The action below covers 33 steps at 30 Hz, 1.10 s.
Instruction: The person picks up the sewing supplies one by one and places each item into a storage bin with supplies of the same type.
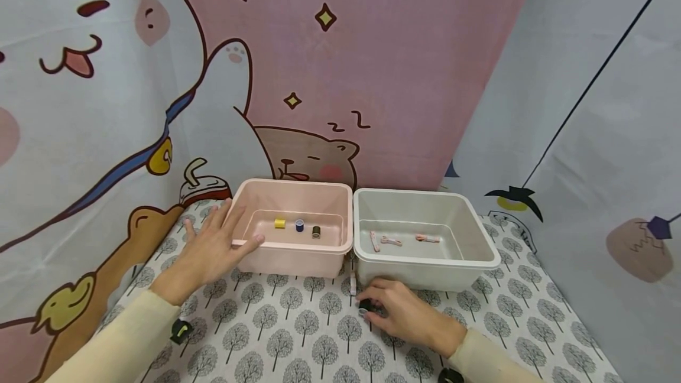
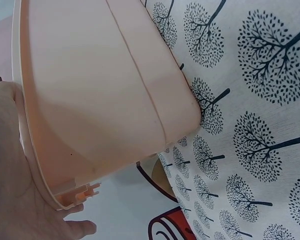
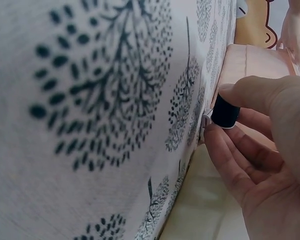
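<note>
My right hand (image 1: 401, 315) pinches a black spool of thread (image 3: 225, 111) between thumb and fingers, low over the tree-print cloth before the white bin (image 1: 425, 263). Just beside the fingertips lies a small pale, narrow bundle (image 1: 353, 283). My left hand (image 1: 210, 250) rests at the left front corner of the pink bin (image 1: 292, 259), fingers spread over its rim. Inside the pink bin are a yellow spool (image 1: 279, 224), a blue spool (image 1: 300, 226) and a dark spool (image 1: 316, 231). The white bin holds pinkish bundles (image 1: 391, 241), which look like coiled thread.
Both bins stand side by side on the tree-print cloth (image 1: 279, 344), against a cartoon-print backdrop (image 1: 404, 75). Small dark objects (image 1: 181, 331) show by each wrist.
</note>
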### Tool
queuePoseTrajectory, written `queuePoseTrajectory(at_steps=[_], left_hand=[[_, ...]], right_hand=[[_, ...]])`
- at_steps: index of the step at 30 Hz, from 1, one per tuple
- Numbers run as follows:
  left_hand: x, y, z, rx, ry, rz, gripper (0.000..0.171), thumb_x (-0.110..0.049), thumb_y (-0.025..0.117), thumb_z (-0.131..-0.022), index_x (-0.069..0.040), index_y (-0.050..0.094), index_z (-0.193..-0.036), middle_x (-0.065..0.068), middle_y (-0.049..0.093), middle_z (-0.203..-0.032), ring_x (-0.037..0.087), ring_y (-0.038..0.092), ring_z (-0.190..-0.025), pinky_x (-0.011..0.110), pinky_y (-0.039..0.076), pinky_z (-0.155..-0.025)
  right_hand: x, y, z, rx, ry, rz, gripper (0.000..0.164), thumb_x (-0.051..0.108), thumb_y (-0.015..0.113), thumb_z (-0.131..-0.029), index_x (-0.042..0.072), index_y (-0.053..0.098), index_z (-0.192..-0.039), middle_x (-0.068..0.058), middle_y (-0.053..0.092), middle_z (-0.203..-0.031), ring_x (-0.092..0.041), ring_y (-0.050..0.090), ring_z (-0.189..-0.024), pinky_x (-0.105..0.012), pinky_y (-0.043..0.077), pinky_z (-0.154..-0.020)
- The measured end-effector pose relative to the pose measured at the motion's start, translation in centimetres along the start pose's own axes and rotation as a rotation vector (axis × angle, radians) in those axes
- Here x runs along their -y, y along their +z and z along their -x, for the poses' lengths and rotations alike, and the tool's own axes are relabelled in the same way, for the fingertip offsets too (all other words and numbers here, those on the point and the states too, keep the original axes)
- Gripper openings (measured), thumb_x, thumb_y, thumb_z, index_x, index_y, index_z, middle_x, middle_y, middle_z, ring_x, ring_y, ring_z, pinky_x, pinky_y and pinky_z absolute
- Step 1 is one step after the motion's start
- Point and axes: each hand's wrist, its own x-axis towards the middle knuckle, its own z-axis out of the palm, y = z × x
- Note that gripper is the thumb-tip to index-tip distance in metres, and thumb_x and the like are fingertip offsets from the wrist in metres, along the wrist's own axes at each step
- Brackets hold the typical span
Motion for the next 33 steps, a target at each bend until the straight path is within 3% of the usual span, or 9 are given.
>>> queuePoseTrajectory(at_steps=[16,24,33], left_hand=[[-0.1,-0.1,-0.1,0.008,-0.006,-0.018,0.111,-0.085,0.043,-0.112,-0.008,0.018,-0.187,0.027,0.011,-0.195,0.064,0.008,-0.179,0.099,-0.010,-0.128],[-0.1,-0.1,0.1,0.004,-0.010,-0.022,0.111,-0.086,0.043,-0.111,-0.007,0.021,-0.187,0.027,0.012,-0.195,0.063,0.009,-0.179,0.099,-0.009,-0.129],[-0.3,-0.3,0.2,0.004,-0.004,-0.023,0.110,-0.085,0.044,-0.112,-0.007,0.021,-0.187,0.028,0.012,-0.195,0.064,0.008,-0.178,0.099,-0.009,-0.128]], right_hand=[[0.6,-0.6,0.0,-0.115,-0.048,0.066,0.034,0.013,0.092,-0.100,0.006,0.085,-0.133,-0.003,0.082,-0.126,-0.007,0.078,-0.098,-0.021,0.068,-0.086],[1.1,-1.1,-0.2,-0.147,-0.072,0.099,0.035,0.016,0.093,-0.101,0.007,0.085,-0.134,-0.002,0.081,-0.131,-0.011,0.078,-0.114,-0.027,0.070,-0.097],[1.8,-1.8,-0.2,-0.172,-0.101,0.089,0.036,0.017,0.094,-0.101,0.010,0.084,-0.134,0.004,0.079,-0.131,-0.007,0.079,-0.115,-0.021,0.068,-0.101]])
